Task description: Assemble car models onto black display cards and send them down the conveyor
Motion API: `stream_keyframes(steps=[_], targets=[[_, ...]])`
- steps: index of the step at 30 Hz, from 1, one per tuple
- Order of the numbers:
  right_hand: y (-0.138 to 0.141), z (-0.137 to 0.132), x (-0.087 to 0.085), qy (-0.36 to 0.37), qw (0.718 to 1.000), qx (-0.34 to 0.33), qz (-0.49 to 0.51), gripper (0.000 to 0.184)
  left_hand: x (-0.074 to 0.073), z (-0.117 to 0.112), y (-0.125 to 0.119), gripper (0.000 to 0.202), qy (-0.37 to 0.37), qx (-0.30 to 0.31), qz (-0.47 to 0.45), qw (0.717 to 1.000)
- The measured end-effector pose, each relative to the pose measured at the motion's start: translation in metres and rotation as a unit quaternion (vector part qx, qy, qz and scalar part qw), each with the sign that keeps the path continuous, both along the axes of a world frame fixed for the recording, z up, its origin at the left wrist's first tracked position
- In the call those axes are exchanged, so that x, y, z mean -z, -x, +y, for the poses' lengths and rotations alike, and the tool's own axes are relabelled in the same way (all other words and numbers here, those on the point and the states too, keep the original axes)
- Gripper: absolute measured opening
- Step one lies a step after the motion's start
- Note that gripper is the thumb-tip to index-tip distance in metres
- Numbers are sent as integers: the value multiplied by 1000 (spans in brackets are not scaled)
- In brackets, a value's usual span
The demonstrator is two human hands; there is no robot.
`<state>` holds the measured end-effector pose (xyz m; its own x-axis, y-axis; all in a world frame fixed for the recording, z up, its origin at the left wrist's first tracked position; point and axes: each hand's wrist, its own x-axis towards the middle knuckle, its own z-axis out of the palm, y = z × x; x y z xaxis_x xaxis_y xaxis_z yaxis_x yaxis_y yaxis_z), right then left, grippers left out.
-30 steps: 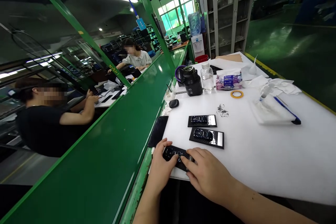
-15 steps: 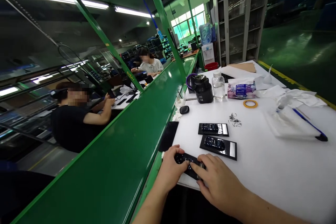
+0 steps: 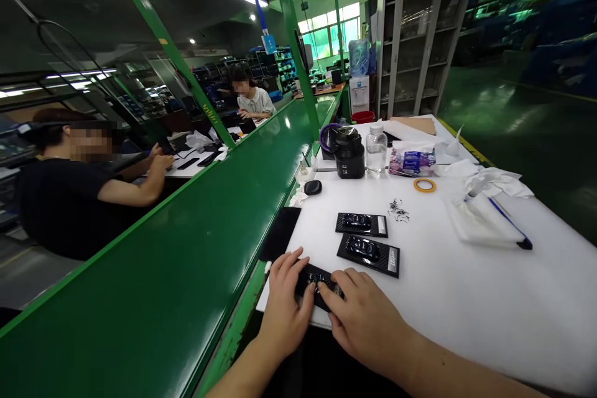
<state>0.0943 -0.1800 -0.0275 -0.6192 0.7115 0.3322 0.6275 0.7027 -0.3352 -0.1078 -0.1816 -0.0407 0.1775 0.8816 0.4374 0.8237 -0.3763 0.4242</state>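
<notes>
We are looking down at a white bench [image 3: 489,298], its left side running along a wide green panel [image 3: 186,261]. At the near left corner, our two hands are holding a black plate [image 3: 321,303] with a small dark car [image 3: 313,273] on top. Our left hand [image 3: 285,308] is gripping the plate's left end, fingers curling at its edge, thumb pressing by the car. Our right hand [image 3: 366,314] is clasping the right end, index fingertip almost meeting that thumb.

Just beyond, two similar plates are lying side by side, a far one [image 3: 377,233] and a nearer one [image 3: 380,268], each carrying a car and a silver label. Black scraps [image 3: 398,211] are scattering behind them, and a yellow tape roll [image 3: 425,185] is lying farther back. Along the back, a black jug [image 3: 349,161], a clear bottle [image 3: 375,152] and a purple packet [image 3: 412,161] are standing in a row. Crumpled white sheets [image 3: 499,180] are covering the right side.

Across the panel, a person in black [image 3: 60,199] and one in a pale top [image 3: 254,101] are sitting. Behind our bench, a water dispenser [image 3: 359,94] is standing beside a tall cabinet [image 3: 415,31]; the green floor [image 3: 489,106] is shining at right.
</notes>
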Motion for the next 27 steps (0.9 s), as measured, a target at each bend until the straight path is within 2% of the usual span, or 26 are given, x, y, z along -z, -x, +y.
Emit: stream_keyframes(steps=[3,6,16,27], targets=[[-2,4,-5,-3,999,-25,-37,45,5,-8,2,40,-84,36,21,996],[-3,6,-6,0,999,-41,-36,43,5,-10,2,32,-114,54,20,992],[-5,5,0,18,999,-36,0,37,7,-5,1,29,-154,81,23,984],[-4,6,-1,17,999,-35,-10,36,7,-5,-4,24,-141,57,0,988]])
